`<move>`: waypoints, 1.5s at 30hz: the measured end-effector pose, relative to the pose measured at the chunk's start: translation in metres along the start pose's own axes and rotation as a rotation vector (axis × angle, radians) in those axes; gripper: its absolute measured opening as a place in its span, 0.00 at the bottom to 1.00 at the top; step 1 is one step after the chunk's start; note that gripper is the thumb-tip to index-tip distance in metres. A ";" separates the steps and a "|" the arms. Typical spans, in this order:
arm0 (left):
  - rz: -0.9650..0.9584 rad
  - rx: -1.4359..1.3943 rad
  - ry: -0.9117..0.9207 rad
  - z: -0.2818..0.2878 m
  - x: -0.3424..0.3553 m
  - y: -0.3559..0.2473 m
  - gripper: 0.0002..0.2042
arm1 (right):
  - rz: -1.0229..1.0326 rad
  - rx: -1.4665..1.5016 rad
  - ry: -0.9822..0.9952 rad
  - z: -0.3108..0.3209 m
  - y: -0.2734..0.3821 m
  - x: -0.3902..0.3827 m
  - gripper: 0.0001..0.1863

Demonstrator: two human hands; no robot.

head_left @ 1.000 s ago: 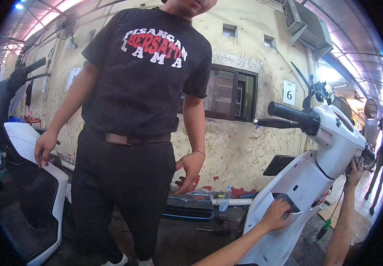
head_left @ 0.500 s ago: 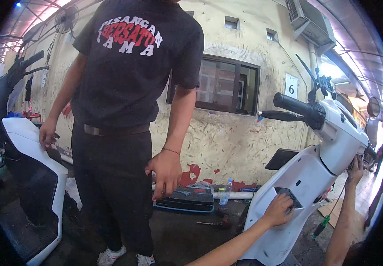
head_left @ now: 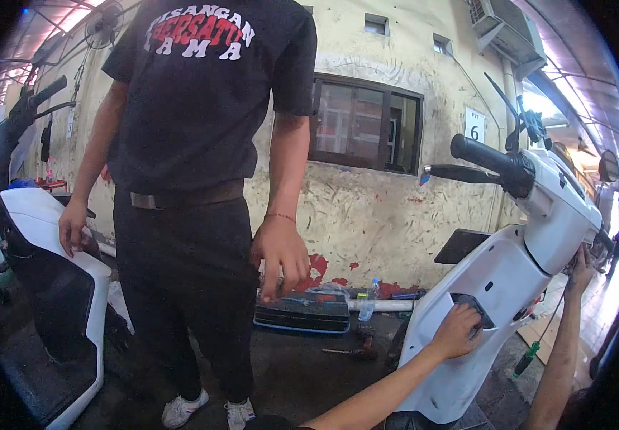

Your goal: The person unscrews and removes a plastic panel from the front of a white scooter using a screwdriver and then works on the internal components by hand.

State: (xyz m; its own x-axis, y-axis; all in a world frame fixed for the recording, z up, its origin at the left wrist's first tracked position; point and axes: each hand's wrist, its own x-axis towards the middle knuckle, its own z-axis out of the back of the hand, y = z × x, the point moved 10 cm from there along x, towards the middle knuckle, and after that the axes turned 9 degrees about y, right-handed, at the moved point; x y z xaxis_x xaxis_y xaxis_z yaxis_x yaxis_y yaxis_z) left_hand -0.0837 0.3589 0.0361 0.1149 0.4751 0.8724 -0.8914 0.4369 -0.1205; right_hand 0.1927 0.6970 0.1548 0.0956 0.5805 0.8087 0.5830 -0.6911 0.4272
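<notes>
A white scooter point(head_left: 431, 390) stands at the right, its handlebar grip and brake lever pointing left. My left hand point(head_left: 457, 332) is closed at the dark-lidded pocket point(head_left: 474, 308) in its inner panel, fingers curled over the edge; the fingertips are partly hidden. Higher up on the far right, my right hand point(head_left: 579, 271) reaches to the front cover point(head_left: 566, 247) below the handlebar, its fingers bent against the edge. A green-handled screwdriver point(head_left: 526, 360) hangs handle-down beside my right forearm. Its shaft runs up toward the wrist; I cannot tell what holds it.
Facing me on the left, a person in a dark shirt point(head_left: 209, 107) stands by another white-and-black scooter point(head_left: 83, 258). A flat black case point(head_left: 301, 315), a plastic bottle point(head_left: 369, 301) and a hammer-like tool point(head_left: 356, 351) lie or stand near the stained wall point(head_left: 352, 208). Cardboard point(head_left: 539, 330) lies at right.
The view has shifted slightly, so the scooter sits a little farther right. Both my hands stay at the same spots on it. The other person's hanging hand has turned a little.
</notes>
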 end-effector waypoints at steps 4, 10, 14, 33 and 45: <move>-0.026 -0.001 -0.033 0.004 -0.001 0.000 0.07 | -0.008 -0.160 0.006 -0.007 0.010 -0.004 0.19; -0.042 -0.018 -0.078 0.007 -0.001 -0.003 0.06 | -0.034 -0.116 -0.012 -0.003 0.004 -0.002 0.20; -0.040 -0.042 -0.057 0.006 0.001 -0.004 0.06 | -0.089 -0.214 0.010 0.002 0.007 0.002 0.19; -0.031 -0.064 -0.106 0.009 -0.003 0.002 0.07 | -0.006 -0.256 -0.056 0.017 0.003 0.006 0.24; 0.006 -0.073 -0.017 -0.003 0.000 0.004 0.08 | 0.130 -0.350 -0.050 0.044 -0.006 0.030 0.22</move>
State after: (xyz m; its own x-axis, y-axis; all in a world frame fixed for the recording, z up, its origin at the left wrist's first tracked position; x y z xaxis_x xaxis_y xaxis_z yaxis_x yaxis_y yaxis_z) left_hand -0.0860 0.3630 0.0340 0.1018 0.4654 0.8792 -0.8579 0.4886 -0.1593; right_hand 0.2276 0.7373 0.1592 0.1952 0.4925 0.8481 0.2535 -0.8607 0.4415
